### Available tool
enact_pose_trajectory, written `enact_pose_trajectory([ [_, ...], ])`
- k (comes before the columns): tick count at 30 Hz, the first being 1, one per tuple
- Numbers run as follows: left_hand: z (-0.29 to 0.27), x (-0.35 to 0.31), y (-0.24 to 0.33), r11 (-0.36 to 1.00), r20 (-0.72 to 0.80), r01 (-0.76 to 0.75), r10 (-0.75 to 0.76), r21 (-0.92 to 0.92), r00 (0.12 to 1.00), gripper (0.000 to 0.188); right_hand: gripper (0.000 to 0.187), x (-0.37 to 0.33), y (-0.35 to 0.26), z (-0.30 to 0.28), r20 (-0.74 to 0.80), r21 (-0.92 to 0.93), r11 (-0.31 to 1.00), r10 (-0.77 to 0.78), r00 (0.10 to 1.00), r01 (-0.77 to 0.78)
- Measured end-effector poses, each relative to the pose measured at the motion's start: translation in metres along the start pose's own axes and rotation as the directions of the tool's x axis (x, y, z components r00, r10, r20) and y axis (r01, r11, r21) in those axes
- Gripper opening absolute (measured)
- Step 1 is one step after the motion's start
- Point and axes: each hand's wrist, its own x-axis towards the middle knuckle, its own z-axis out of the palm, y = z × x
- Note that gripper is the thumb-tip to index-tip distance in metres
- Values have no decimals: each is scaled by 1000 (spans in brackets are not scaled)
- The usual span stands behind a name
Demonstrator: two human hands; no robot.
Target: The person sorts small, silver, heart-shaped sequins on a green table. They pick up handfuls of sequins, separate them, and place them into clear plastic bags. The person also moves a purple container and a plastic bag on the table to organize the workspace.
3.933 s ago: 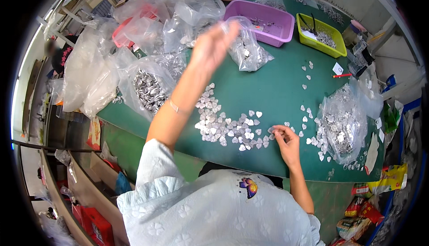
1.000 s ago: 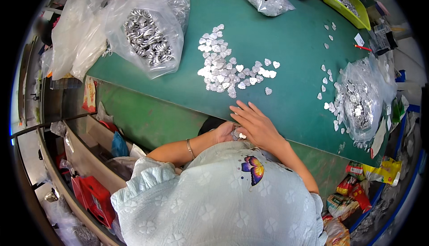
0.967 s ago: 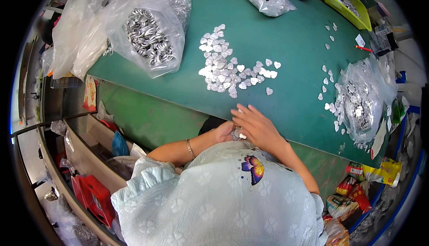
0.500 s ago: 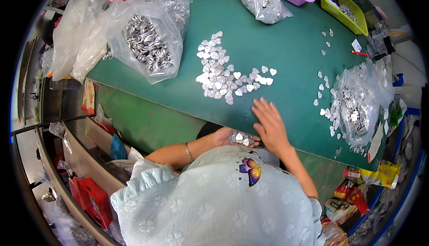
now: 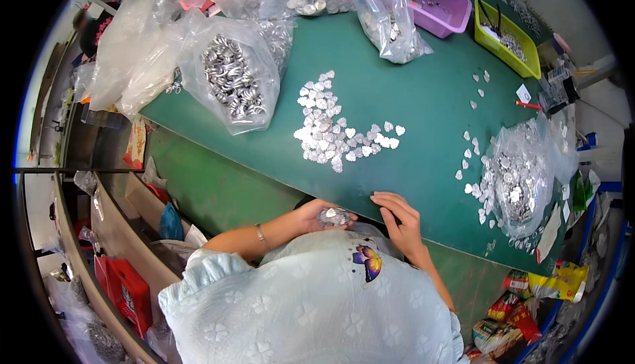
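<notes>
A pile of small silver heart-shaped pieces (image 5: 334,130) lies spread on the green table (image 5: 423,112). My left hand (image 5: 317,217) is cupped palm up just below the table's near edge and holds a small heap of the same silver pieces (image 5: 335,216). My right hand (image 5: 399,217) rests at the table's near edge right beside it, fingers curled toward the cupped hand. I cannot tell whether its fingers hold a piece.
Clear bags of silver parts stand at the back left (image 5: 231,76), back centre (image 5: 390,23) and right (image 5: 519,175). A purple tray (image 5: 433,0) and a yellow-green tray (image 5: 509,40) sit at the far edge. Loose hearts (image 5: 473,145) lie scattered at the right.
My left hand came back from reaching over the table to the near edge. My hands, first pressed together, have parted; the left now shows a heap of pieces and the right sits lower.
</notes>
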Motion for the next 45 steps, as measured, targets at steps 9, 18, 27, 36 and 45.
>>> enact_pose_trajectory([
  [9, 83, -83, 18, 947, -136, -82, 42, -309, 990, 33, 13, -5, 11, -1, -147, 58, 995, 91, 985, -84],
  [18, 241, 11, 199, 718, 59, -639, 676, -276, 734, 26, 13, -6, 11, -5, -172, 2, 997, 78, 982, -79],
  [27, 278, 70, 289, 490, -161, -859, 845, -152, 510, 27, 14, -5, 9, -3, -194, 12, 995, 101, 976, -101],
  [36, 230, 68, 289, 519, -245, -853, 821, -53, 515, 22, 13, -5, 10, 0, -209, 40, 995, 101, 973, -95],
  [45, 278, 73, 288, 523, -4, -844, 850, 122, 526, 29, 12, -4, 9, 2, -214, -21, 997, 70, 974, -76],
])
